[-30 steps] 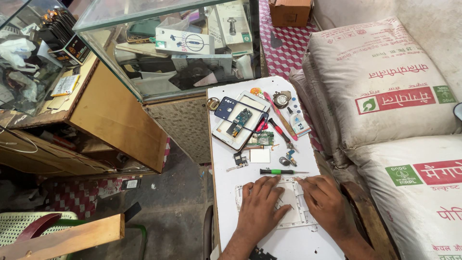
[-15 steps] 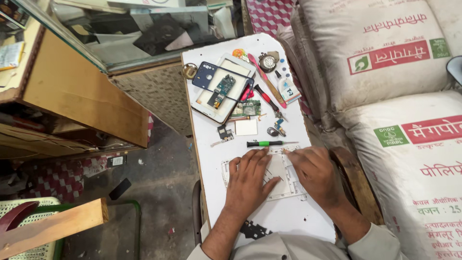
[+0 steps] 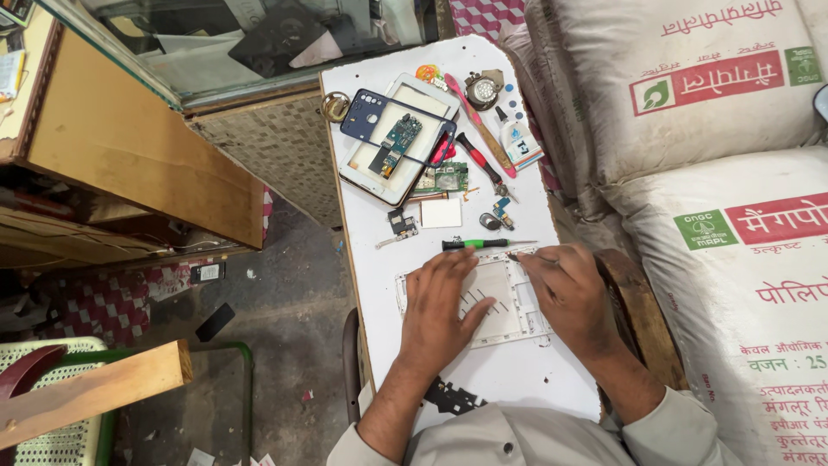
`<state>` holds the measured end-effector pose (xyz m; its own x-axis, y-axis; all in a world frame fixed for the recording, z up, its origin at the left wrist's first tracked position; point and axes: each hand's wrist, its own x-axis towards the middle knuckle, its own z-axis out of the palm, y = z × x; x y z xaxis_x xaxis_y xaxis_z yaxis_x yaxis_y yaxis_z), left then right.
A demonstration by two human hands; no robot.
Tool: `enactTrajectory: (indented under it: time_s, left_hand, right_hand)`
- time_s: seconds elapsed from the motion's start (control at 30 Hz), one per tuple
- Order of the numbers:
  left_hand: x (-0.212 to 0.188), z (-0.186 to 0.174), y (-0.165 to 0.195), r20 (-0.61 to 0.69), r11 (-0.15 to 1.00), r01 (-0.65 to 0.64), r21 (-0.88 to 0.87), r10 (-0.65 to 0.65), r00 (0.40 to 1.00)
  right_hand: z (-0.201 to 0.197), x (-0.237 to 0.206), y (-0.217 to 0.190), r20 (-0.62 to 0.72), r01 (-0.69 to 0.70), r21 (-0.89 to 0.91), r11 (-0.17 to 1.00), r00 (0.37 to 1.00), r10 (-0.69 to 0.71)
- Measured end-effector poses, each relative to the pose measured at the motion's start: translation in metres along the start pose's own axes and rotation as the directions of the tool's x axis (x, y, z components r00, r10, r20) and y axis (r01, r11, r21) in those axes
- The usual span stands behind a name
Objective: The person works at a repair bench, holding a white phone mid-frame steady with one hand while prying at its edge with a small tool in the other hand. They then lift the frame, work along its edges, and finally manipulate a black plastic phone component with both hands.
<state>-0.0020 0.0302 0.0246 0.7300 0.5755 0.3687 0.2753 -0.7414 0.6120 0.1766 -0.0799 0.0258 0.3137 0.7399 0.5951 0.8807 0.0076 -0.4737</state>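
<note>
Head view: I look straight down on my small white table, both hands over a white frame.
Left hand: my left hand lies flat on the frame's left part, fingers spread and pressing down; it grips nothing.
Right hand: my right hand rests on the frame's right edge, fingers curled around a thin tool whose dark tip pokes out at the frame's top right corner.
Frame: it lies flat near the middle of the table, close to me, partly covered by both hands.
Screwdriver: a green-and-black screwdriver lies crosswise just beyond the frame, apart from my fingers.
Small parts: a little board, a white square and some tiny pieces sit beyond the screwdriver.
Far end: a white tray carries a dark blue phone shell with a circuit board in it; a green board lies beside the tray.
Tools: a red-handled driver and a pink stick lie right of the tray, with a glue bottle further right.
Near edge: a black jagged piece lies by my left forearm.
Right side: big white sacks are stacked against the table.
Left side: a wooden counter with a glass case stands across the gap.
</note>
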Motion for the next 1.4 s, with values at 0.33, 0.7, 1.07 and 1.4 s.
enactTrajectory:
  time_s: [0.33,0.7,1.07,1.4]
  left_hand:
    - [0.0,0.0,-0.007,-0.172,0.963,0.069,-0.26,-0.116,0.978]
    - [-0.003,0.001,-0.008,-0.247,0.966,0.056,-0.253,-0.12,0.962]
    - [-0.002,-0.001,-0.002,-0.103,0.999,-0.021,-0.048,0.016,0.995]
    - [-0.006,0.005,-0.007,-0.045,0.999,-0.031,0.015,0.032,0.998]
  right_hand:
    - [0.0,-0.001,0.0,-0.035,-0.058,0.022,0.998,0.998,0.059]
    - [0.001,-0.006,0.005,-0.093,-0.116,0.124,0.985,0.988,0.127]
    - [0.004,-0.005,0.009,-0.114,-0.102,0.123,0.987,0.987,0.116]
    - [0.008,-0.01,0.018,-0.079,-0.162,0.113,0.98,0.982,0.171]
